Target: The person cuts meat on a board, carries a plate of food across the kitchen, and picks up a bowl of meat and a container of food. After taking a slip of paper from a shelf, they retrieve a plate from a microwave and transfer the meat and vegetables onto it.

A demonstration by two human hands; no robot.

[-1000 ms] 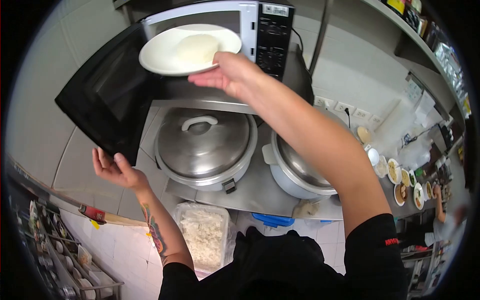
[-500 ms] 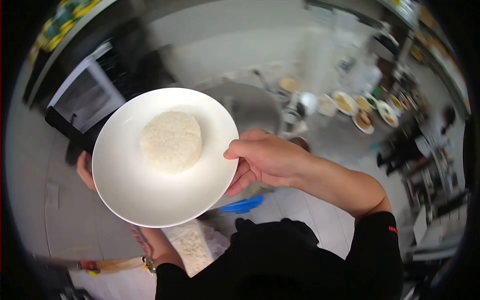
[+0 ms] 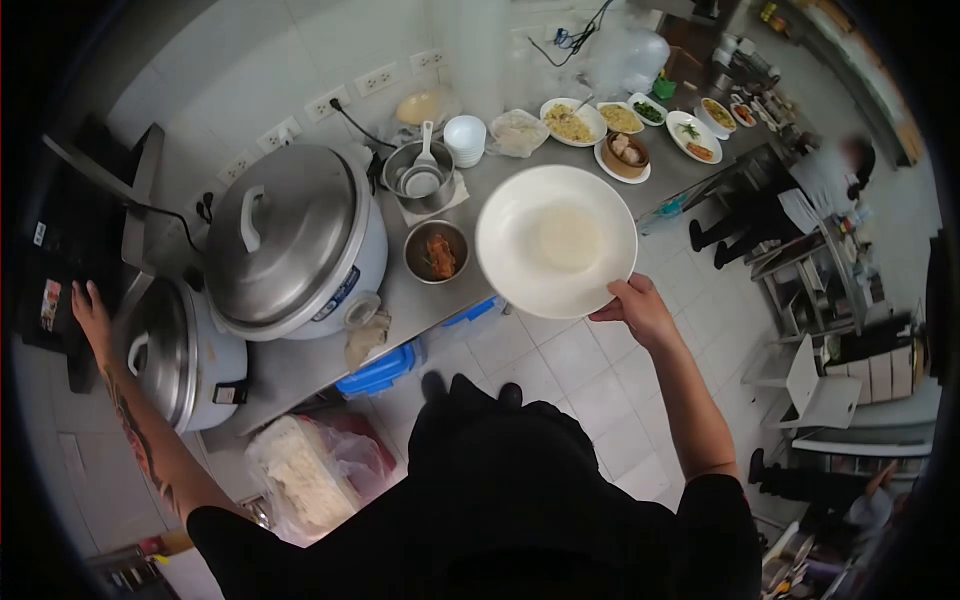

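Observation:
In my right hand [image 3: 643,308] is a white plate [image 3: 510,265], gripped by the near rim with thumb and fingers. A round, flat-topped mound of white rice [image 3: 570,238] sits in its middle. The plate is in the air near the counter's front edge. Stretched far out to the left, my left hand [image 3: 92,318] has its fingers extended, holding nothing visible. It is beside a black device [image 3: 62,245] by the wall, but contact cannot be told. Closest to that forearm is a smaller rice cooker [image 3: 165,350] with its metal lid on.
A large lidded rice cooker [image 3: 285,235] stands on the steel counter [image 3: 400,300]. A metal bowl of reddish food [image 3: 437,252], a pot with ladles [image 3: 420,175] and several filled dishes [image 3: 572,122] follow rightward. Below are a blue bin [image 3: 380,370] and a bag of rice [image 3: 305,475]. Two people are at the right.
The plate of rice has moved right and farther from me in my right hand. My left hand has reached farther out to the left. The view has turned and the counter now shows sharply.

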